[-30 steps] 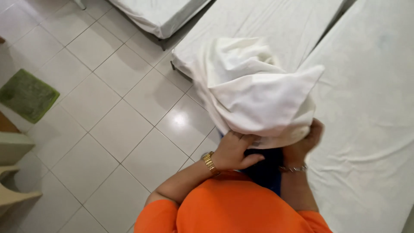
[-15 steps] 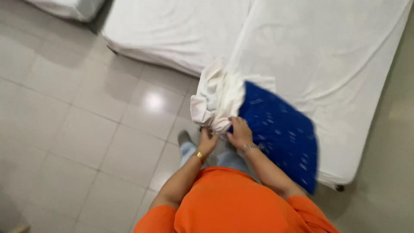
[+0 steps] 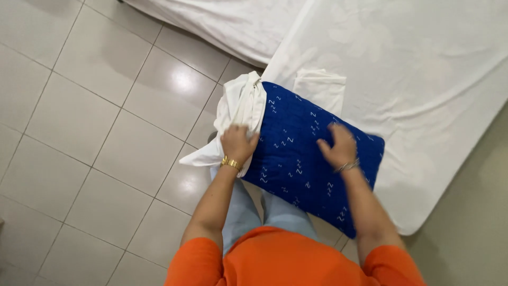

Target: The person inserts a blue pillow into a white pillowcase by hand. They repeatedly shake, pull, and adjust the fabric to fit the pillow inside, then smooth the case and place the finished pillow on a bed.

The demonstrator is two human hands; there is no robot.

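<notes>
Your left fingers [image 3: 233, 139] gripped the bunched white pillowcase [image 3: 241, 114] at the pillow's end, while your right hand [image 3: 337, 145] lay flat, fingers spread, on the blue pillow [image 3: 296, 153]. That pillow rested at the corner of the white-sheeted bed [image 3: 423, 106], overhanging the tiled floor [image 3: 95, 132].

Count for you: one blue pillow [image 3: 301, 164], one bunched white pillowcase [image 3: 241, 114], one folded white cloth [image 3: 320, 87] beside it. Two mattresses [image 3: 423, 79] (second only partly in view). Two hands on the job, left hand [image 3: 237, 144] and right hand [image 3: 337, 145].
</notes>
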